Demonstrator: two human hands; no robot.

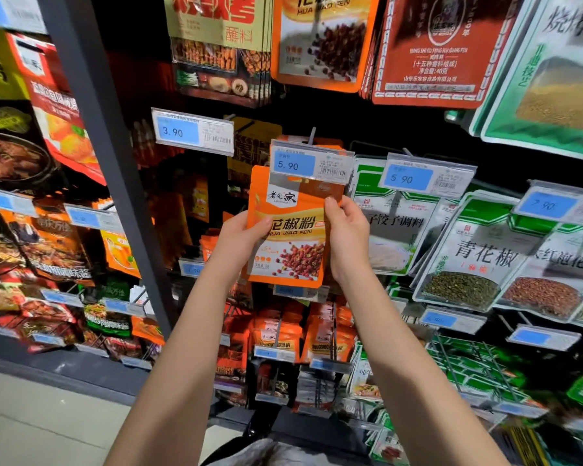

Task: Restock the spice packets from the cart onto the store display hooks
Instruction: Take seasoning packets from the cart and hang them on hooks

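I hold an orange spice packet (292,243), printed with red peppercorns, upright in front of the display. My left hand (241,238) grips its left edge, thumb across the front. My right hand (345,235) pinches its right edge near the top. The packet's top sits behind a clear price tag reading 5.90 (312,163) at the end of a display hook (312,136). More orange packets hang behind that tag. Whether the packet's hole is on the hook is hidden.
A grey upright post (105,139) divides the shelving on the left. Green and white packets (465,260) hang to the right, with a second 5.90 tag (424,178). Orange and red packets (327,38) hang above. Lower hooks (276,344) carry more orange packets.
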